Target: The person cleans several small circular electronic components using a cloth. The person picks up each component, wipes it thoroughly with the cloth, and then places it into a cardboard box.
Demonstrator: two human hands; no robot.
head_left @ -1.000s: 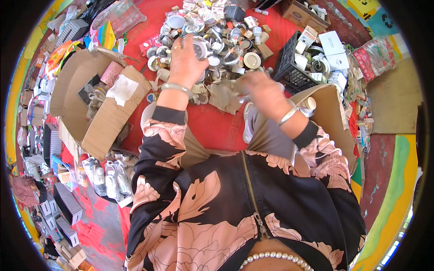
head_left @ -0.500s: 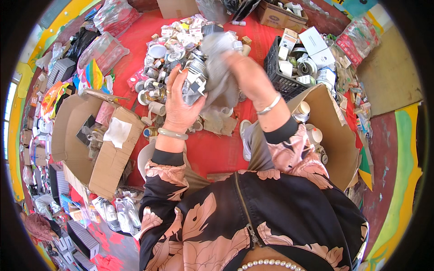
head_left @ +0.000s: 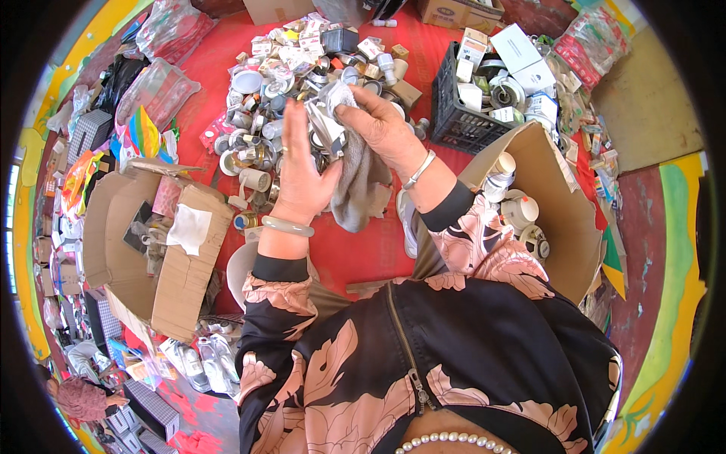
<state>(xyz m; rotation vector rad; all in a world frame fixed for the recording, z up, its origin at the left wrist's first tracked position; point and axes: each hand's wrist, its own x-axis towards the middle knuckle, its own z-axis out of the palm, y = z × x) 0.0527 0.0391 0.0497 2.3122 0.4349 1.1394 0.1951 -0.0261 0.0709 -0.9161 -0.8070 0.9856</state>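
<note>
My left hand [head_left: 297, 170] holds a small silver-and-white piece [head_left: 325, 130] between its raised fingers and its thumb; its exact kind is hard to make out. A grey cloth [head_left: 359, 185] is gripped in my right hand [head_left: 389, 136], pressed against the top of that piece, with its lower part hanging down between my hands. Beyond both hands lies a heap of lamp fittings [head_left: 261, 125], round metal parts and small boxes on the red floor covering. My hands hide part of the heap's near side.
An open cardboard box [head_left: 189, 280] stands at my left. On the right are a black plastic crate [head_left: 461, 125] full of boxes and fittings, and another cardboard box [head_left: 563, 204] with white lamp fittings [head_left: 520, 212]. Shoes [head_left: 215, 363] lie at lower left.
My right hand and the cloth have come down and nearer, and the cloth now hangs below my hands. The left hand still holds the silver-and-white piece. The view has shifted slightly.
</note>
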